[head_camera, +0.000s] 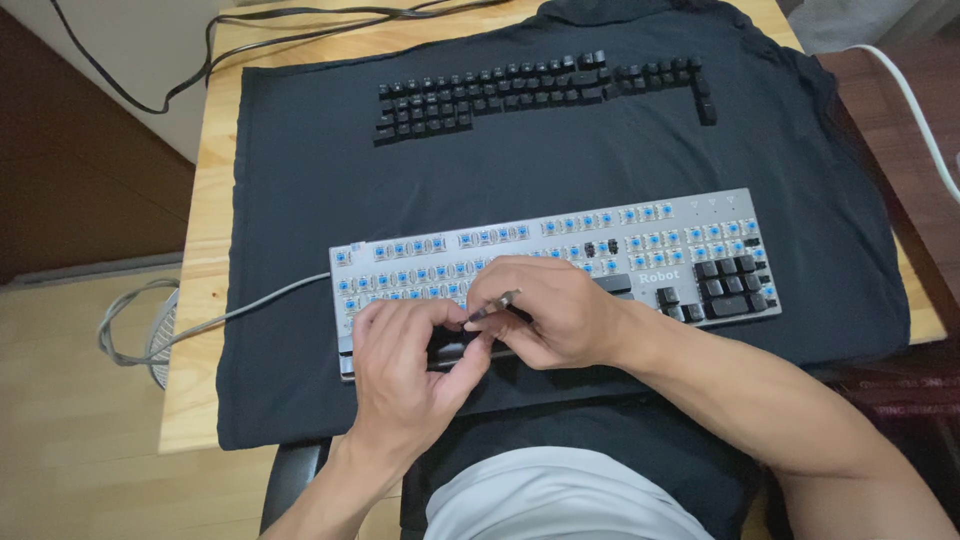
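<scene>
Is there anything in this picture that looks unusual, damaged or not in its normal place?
Yes. The silver keyboard has most keycaps missing, so blue switches show; only some black caps remain at its right end. The removed keycaps lie in rows on the dark cloth behind it. Nothing looks spilled or broken.

My right hand (560, 315) pinches a thin metal tool (495, 304) over the silver keyboard (700, 215), my left hand (405, 365) touching its front edge; removed black keycaps (500, 90) lie on dark cloth (290, 180).

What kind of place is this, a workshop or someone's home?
Probably a home desk rather than a workshop: a small wooden table covered with a dark cloth, a chair, wood flooring, and a keyboard lying there with keycaps removed.
</scene>
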